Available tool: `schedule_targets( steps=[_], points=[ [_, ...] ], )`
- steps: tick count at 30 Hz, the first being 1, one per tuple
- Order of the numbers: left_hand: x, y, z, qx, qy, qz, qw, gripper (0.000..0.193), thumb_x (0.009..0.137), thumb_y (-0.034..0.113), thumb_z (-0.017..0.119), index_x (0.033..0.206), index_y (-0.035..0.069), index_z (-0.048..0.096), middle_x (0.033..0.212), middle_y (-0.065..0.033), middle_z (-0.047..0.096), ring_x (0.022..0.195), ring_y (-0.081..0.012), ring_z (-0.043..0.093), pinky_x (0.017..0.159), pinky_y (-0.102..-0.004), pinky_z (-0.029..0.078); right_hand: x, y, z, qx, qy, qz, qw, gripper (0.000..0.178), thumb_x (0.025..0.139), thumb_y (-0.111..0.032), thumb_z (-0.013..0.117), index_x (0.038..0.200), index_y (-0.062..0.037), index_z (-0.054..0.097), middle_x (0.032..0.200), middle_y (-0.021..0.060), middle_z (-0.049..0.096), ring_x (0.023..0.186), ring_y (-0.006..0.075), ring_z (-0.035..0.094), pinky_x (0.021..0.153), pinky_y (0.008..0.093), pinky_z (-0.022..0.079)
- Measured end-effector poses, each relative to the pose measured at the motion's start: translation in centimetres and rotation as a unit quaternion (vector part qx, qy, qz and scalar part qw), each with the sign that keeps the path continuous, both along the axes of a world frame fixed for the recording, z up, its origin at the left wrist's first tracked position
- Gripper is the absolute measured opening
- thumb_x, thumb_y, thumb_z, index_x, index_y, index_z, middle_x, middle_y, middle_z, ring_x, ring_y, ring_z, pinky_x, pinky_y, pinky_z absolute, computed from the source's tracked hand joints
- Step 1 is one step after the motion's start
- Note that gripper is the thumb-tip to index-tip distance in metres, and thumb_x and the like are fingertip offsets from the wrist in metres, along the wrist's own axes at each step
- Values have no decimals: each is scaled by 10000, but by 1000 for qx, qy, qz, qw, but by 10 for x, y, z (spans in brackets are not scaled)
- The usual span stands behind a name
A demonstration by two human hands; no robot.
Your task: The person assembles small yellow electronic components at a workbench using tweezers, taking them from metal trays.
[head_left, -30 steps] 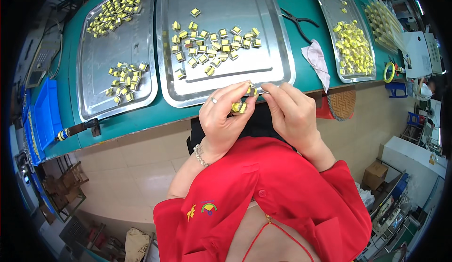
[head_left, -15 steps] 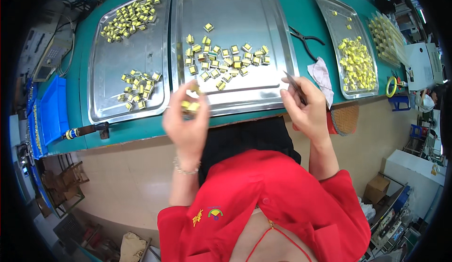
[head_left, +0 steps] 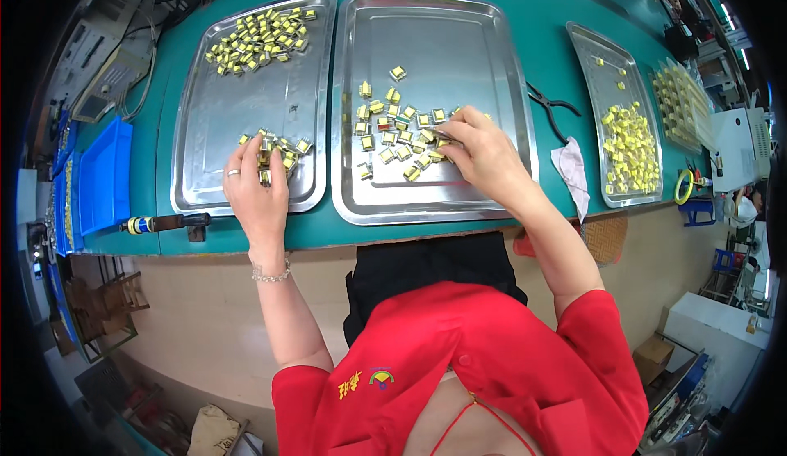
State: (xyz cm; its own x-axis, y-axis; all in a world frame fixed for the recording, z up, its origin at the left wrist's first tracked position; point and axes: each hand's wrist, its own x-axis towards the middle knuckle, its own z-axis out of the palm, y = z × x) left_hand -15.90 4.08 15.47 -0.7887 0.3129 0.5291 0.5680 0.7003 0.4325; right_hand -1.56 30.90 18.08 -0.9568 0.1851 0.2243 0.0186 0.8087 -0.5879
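My left hand (head_left: pixel 257 198) is over the near pile of small yellow transformers (head_left: pixel 290 154) in the left metal tray (head_left: pixel 238 111). Its thumb and fingers close around a yellow transformer (head_left: pixel 264 157), partly hidden by them. My right hand (head_left: pixel 495 163) reaches over the middle metal tray (head_left: pixel 426 38), pinching dark, thin tweezers (head_left: pixel 441 134), mostly covered by the fingers. Their tip is among the scattered yellow transformers (head_left: pixel 405 137); whether it touches one I cannot tell. One piece (head_left: pixel 384 124) in this group shows red.
Another pile of transformers (head_left: pixel 261 39) lies at the left tray's far end. Right of the middle tray are black-handled pliers (head_left: pixel 553 105), a pale cloth (head_left: pixel 570 173) and a tray of yellow parts (head_left: pixel 630 140). A blue bin (head_left: pixel 106 177) and a dark-handled tool (head_left: pixel 164 223) sit at left.
My left hand has moved left from the middle tray's near edge to the left tray's near pile. My right hand has come left and forward over the middle tray with the tweezers.
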Motion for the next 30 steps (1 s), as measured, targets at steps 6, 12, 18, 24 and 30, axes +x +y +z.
schedule_targets(
  steps=[6,12,18,24,30],
  points=[
    [7,3,7,-54,104,67,991,276,845,73,606,1114,14,597,1088,-139,604,1031,-293,554,840,-399,448,19,4,16,-192,-5,-60,980,169,804,-16,643,955,21,577,777,18,556,673,105,530,589,240,414],
    [79,44,24,215,-134,-159,954,321,821,-44,593,1136,20,593,921,-101,676,793,-177,640,703,-301,490,59,-2,27,-596,-34,-70,799,209,855,-93,634,1011,33,573,721,-15,508,517,16,330,440,172,222],
    [138,106,31,312,-254,-346,848,395,681,26,765,1040,21,598,936,-65,620,697,-138,564,646,-240,473,84,-20,23,-682,12,-89,725,176,852,-45,623,1004,10,554,738,-4,540,508,9,354,428,162,235],
    [148,112,20,376,-375,-368,763,311,758,-55,680,1048,-14,575,968,-71,592,796,-103,584,703,-228,499,101,-25,28,-634,32,-91,768,241,836,-20,632,1058,25,550,829,34,590,547,17,419,434,158,274],
    [149,111,17,432,-486,-356,671,284,791,-79,644,1059,-53,551,999,-67,581,819,-88,569,762,-231,499,102,-23,21,-600,49,-78,795,307,818,-7,646,1106,43,551,847,40,587,565,20,447,440,153,297]
  ],
)
